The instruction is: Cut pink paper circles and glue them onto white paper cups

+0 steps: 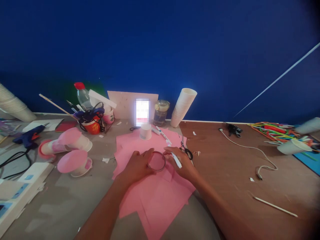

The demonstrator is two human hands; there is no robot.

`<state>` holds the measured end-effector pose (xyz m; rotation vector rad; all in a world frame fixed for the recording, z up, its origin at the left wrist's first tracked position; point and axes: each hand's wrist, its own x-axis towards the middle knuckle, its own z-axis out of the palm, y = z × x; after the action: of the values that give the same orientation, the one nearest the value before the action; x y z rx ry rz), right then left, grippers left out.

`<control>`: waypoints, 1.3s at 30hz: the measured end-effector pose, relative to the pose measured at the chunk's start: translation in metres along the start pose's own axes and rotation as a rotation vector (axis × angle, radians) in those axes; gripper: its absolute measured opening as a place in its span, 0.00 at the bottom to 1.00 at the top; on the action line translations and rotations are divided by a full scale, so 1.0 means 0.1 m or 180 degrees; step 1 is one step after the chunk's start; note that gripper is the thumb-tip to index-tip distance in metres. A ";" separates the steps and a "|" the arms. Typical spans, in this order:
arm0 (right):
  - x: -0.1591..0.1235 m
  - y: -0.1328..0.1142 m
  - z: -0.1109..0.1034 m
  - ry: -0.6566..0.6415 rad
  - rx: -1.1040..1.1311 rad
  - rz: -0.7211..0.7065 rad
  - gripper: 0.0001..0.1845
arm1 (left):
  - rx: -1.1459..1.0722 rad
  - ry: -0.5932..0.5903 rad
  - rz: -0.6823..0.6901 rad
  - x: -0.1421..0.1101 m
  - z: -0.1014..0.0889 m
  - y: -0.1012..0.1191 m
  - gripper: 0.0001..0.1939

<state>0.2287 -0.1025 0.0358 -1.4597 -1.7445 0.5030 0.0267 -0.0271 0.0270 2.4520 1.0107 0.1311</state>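
Pink paper sheets (155,200) lie spread on the table in front of me. A clear round ring, like a glass rim or lid (156,161), rests flat on the paper. My left hand (138,165) presses on the ring's left side, its fingers closed against the rim. My right hand (181,161) is just right of the ring and grips a white marker (176,160), tip near the ring's edge. Black-handled scissors (187,151) lie right behind my right hand. A small upturned white paper cup (145,132) stands on the paper's far edge.
At left are pink-covered cups (72,161), a blue glue gun (28,137) and a red cup full of tools (92,124). A lit phone (142,112), a glass jar (160,112) and a leaning cup stack (183,106) line the blue wall. A white cable (252,148), coloured straws (275,130) and a stick (275,206) lie right.
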 end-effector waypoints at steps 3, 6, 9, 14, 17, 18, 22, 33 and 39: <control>-0.03 0.00 0.08 -0.0078 -0.0228 -0.0249 0.18 | -0.0017 0.0062 0.0094 0.00 0.00 0.00 0.39; -0.03 0.00 0.15 0.0003 -0.0341 -0.0189 0.22 | -0.0037 0.0060 0.0120 0.00 -0.02 0.01 0.39; -0.03 0.02 0.22 -0.0066 -0.0653 0.0051 0.24 | -0.0039 0.0030 0.0087 0.00 -0.03 0.02 0.38; -0.04 0.03 0.28 -0.0491 -0.0955 0.0173 0.30 | -0.0030 0.0022 0.0104 -0.01 -0.04 0.03 0.38; -0.04 -0.01 0.29 -0.0751 -0.1061 0.0126 0.34 | -0.0045 0.0047 0.0163 -0.01 -0.04 0.02 0.38; -0.04 -0.03 0.28 -0.0812 -0.1116 0.0105 0.35 | -0.0040 0.0058 0.0162 -0.01 -0.04 0.01 0.38; -0.01 -0.05 0.25 -0.0965 -0.1384 0.0076 0.38 | -0.0044 0.0049 0.0137 0.01 -0.02 0.00 0.39; 0.03 -0.11 0.21 -0.1052 -0.1401 0.0115 0.37 | -0.0059 -0.0037 0.0311 -0.02 -0.08 0.02 0.36; 0.03 -0.11 0.20 -0.1058 -0.1313 0.0186 0.37 | 0.0034 0.0527 0.0397 0.03 -0.01 -0.08 0.18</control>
<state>0.2061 -0.0990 0.0326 -1.7952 -2.1677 0.4525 0.0237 -0.0202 0.0238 2.5471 0.9268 0.3762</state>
